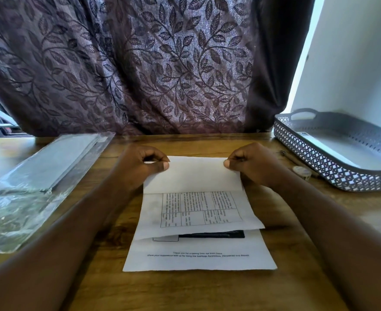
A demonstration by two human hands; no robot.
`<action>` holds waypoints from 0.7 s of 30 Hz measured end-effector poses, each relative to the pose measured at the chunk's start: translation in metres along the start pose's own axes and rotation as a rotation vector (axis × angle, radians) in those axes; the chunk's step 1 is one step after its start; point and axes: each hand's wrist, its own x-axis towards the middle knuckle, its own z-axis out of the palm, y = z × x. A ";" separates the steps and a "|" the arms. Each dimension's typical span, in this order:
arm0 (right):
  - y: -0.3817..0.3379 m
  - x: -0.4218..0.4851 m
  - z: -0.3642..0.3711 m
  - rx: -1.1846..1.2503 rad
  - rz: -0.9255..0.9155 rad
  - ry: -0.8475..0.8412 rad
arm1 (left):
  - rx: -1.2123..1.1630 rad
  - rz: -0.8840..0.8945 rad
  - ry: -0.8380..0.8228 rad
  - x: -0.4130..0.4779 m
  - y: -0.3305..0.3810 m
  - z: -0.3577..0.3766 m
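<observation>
A white printed sheet of paper (198, 254) lies on the wooden table (207, 290) in front of me. Its far part is folded over toward me, showing a printed grid of text on the flap (198, 209). My left hand (140, 167) pinches the fold's left corner between thumb and fingers. My right hand (250, 164) pinches the right corner the same way. Both hands sit at the far edge of the fold, with the forearms reaching in from the near corners of the view.
A clear plastic sleeve holding grey sheets (34, 180) lies at the left. A grey perforated tray (342, 153) stands at the right, with a pen (295, 160) and a small round object (301, 171) beside it. A leaf-patterned curtain (140, 63) hangs behind the table.
</observation>
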 end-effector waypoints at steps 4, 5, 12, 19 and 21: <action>0.000 -0.001 -0.002 0.067 0.005 0.002 | 0.014 -0.004 0.004 0.000 0.001 0.000; -0.001 -0.002 -0.002 0.073 0.001 -0.002 | 0.017 -0.004 0.005 0.000 0.002 0.000; -0.018 -0.005 0.001 0.113 -0.071 0.021 | 0.230 0.004 0.116 0.002 0.008 -0.003; -0.060 -0.020 0.018 0.112 -0.295 0.240 | 0.328 0.261 0.049 -0.012 0.046 0.022; -0.064 -0.023 0.024 0.103 -0.367 0.266 | 0.303 0.320 0.019 -0.015 0.051 0.030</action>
